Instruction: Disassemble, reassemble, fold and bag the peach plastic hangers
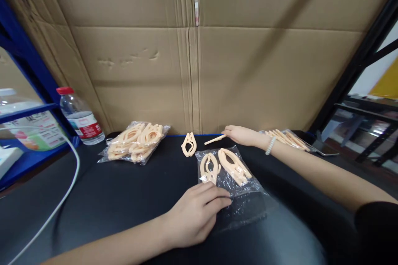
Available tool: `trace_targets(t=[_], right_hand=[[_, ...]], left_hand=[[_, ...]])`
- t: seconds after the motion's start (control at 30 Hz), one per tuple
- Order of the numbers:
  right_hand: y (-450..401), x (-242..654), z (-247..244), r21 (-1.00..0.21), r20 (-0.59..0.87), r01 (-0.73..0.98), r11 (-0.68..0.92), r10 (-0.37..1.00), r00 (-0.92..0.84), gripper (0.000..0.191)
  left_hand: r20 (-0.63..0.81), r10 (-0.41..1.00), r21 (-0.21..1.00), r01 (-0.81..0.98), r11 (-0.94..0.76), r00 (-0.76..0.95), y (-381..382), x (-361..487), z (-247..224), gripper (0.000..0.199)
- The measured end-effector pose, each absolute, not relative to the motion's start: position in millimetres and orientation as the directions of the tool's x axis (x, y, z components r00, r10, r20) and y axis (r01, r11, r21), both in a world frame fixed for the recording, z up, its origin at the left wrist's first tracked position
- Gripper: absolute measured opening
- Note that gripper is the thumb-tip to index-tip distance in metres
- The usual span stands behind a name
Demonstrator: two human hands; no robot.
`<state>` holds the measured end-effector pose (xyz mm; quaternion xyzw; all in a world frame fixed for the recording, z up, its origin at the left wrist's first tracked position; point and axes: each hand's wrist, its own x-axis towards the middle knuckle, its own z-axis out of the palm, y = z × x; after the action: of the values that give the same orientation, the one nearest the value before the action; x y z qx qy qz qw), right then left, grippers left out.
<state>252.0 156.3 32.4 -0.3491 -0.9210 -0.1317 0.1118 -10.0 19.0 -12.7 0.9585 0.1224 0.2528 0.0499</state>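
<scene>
A clear plastic bag (245, 207) lies at the middle of the black table, with folded cream plastic hangers (234, 165) in its far part. My left hand (197, 213) rests on the bag's near left side, its fingers over the film below the hangers. Beyond the bag, my right hand (241, 134) pinches the right end of a thin cream piece (215, 139), seen edge-on. A loose folded hanger (189, 145) lies to the left of that piece, touched by neither hand.
A filled bag of hangers (135, 143) lies at the back left, another bag (287, 138) at the back right beside a phone (326, 149). A red-capped bottle (81, 118) and white cable (73, 178) are on the left. Cardboard (139, 70) walls the back.
</scene>
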Motion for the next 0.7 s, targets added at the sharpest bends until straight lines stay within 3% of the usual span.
trace_targets(t=[0.13,0.23,0.3,0.37,0.43,0.53,0.7], right_hand=[[114.7,281.4,42.5,0.084,0.410,0.723,0.686,0.637,-0.653,0.031],[66.0,291.3,51.3,0.038,0.540,0.752,0.658,0.620,-0.569,0.022],[27.1,291.8,57.3,0.014,0.721,0.762,0.648,0.521,-0.457,0.012],[-14.3,288.9,61.7,0.017,0.783,0.759,0.651,0.463,-0.415,0.012],[-53.4,284.3,62.9,0.007,0.764,0.761,0.649,0.488,-0.423,0.011],[-92.1,274.3,58.9,0.041,0.616,0.698,0.715,0.532,-0.581,0.021],[-71.0,235.2,46.4,0.139,0.500,0.556,0.819,0.427,-0.753,0.040]], left_hand=[[0.475,0.268,0.154,0.220,-0.963,0.839,18.2,-9.1,-11.3,0.041],[0.488,0.265,0.152,0.218,-0.964,0.832,18.3,-8.8,-11.7,0.041],[0.501,0.267,0.151,0.221,-0.963,0.823,18.7,-9.1,-12.9,0.043],[0.516,0.273,0.151,0.228,-0.962,0.812,19.3,-9.6,-14.7,0.045],[0.531,0.276,0.147,0.234,-0.961,0.801,19.6,-10.2,-16.4,0.048],[0.547,0.287,0.144,0.250,-0.958,0.787,19.5,-10.7,-17.8,0.052],[0.557,0.296,0.141,0.262,-0.955,0.776,20.8,-9.0,-18.9,0.054]])
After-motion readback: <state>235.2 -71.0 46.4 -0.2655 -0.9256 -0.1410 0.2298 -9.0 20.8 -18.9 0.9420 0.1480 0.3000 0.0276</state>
